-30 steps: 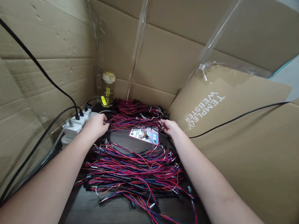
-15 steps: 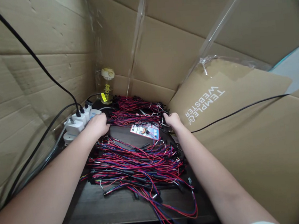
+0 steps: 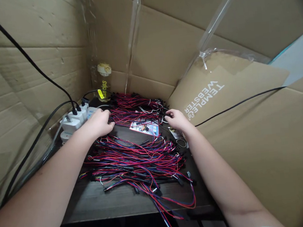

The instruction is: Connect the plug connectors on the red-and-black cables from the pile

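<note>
Two heaps of thin red, blue and black wires with black connectors lie on a dark table (image 3: 111,201). The far heap (image 3: 136,107) is by the back wall, the near heap (image 3: 137,164) spreads toward the front edge. My left hand (image 3: 99,123) is curled at the left end of the far heap, fingers closed on its wires. My right hand (image 3: 177,120) is curled at the right end of the same heap, fingers bent into the wires. A small colourful card (image 3: 144,128) lies between my hands.
A white power strip (image 3: 74,122) with black plugs and cables sits at the left. A clear bottle (image 3: 103,82) with a pale cap stands in the back corner. Cardboard walls (image 3: 30,67) enclose the table; a printed cardboard sheet (image 3: 232,96) leans at the right, with a black cable across it.
Both hands stay at the ends of the far wire heap; the right hand shifted slightly right and nearer. The view tipped down, showing more of the table's front edge.
</note>
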Demonstrator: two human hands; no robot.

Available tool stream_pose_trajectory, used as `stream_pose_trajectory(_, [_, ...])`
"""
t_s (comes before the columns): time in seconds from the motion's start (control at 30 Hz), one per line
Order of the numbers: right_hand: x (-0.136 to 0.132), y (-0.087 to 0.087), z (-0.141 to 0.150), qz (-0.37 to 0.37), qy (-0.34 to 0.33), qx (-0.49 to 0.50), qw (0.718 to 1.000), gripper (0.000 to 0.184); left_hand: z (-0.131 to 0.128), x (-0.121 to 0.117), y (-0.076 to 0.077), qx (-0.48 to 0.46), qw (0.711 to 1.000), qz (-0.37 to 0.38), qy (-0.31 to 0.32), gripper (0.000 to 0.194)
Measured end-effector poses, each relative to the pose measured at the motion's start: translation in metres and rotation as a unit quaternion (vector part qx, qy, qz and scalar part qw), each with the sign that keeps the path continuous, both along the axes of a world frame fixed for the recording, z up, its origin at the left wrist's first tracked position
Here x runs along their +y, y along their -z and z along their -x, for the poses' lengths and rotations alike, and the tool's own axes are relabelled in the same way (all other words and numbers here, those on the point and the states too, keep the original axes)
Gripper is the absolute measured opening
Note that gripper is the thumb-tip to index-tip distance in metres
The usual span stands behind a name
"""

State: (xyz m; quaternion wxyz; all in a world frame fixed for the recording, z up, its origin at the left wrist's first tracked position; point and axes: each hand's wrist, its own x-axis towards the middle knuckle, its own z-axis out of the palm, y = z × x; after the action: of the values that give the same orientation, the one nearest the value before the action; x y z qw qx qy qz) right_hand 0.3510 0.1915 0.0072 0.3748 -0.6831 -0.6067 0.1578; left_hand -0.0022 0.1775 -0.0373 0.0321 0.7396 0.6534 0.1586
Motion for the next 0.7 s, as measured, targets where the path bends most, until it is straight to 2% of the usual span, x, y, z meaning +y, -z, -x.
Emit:
stream_pose_trajectory(0.13, [-0.022, -0.018, 0.014, -0.017, -0.026, -0.046, 0.998, 0.014, 0.0, -0.01, -0.007, -0.019, 0.999, -0.016, 0.032, 0.049])
stream_pose_trajectory(0.27, [-0.081, -0.023, 0.036, -0.048, -0.074, -0.076, 0.993, 0.015, -0.001, -0.024, -0.019, -0.031, 0.998, -0.024, 0.058, 0.047])
stream_pose_trajectory(0.3, [-0.096, -0.02, 0.044, -0.058, -0.105, -0.081, 0.989, 0.014, -0.002, -0.028, -0.022, -0.033, 0.997, -0.02, 0.068, 0.046])
stream_pose_trajectory(0.37, [-0.121, -0.006, 0.062, -0.085, -0.219, -0.103, 0.967, 0.016, -0.004, -0.033, -0.027, -0.034, 0.996, -0.006, 0.086, 0.049])
stream_pose_trajectory(0.47, [-0.135, 0.024, 0.083, -0.067, -0.322, -0.145, 0.933, 0.028, -0.002, -0.037, -0.032, -0.035, 0.994, 0.023, 0.102, 0.06])
stream_pose_trajectory(0.57, [-0.126, 0.048, 0.089, -0.035, -0.362, -0.162, 0.917, 0.032, 0.004, -0.039, -0.034, -0.045, 0.99, 0.076, 0.112, 0.06])
stream_pose_trajectory(0.7, [-0.112, 0.056, 0.083, -0.012, -0.369, -0.101, 0.924, 0.02, 0.008, -0.038, -0.028, -0.066, 0.977, 0.159, 0.124, 0.051])
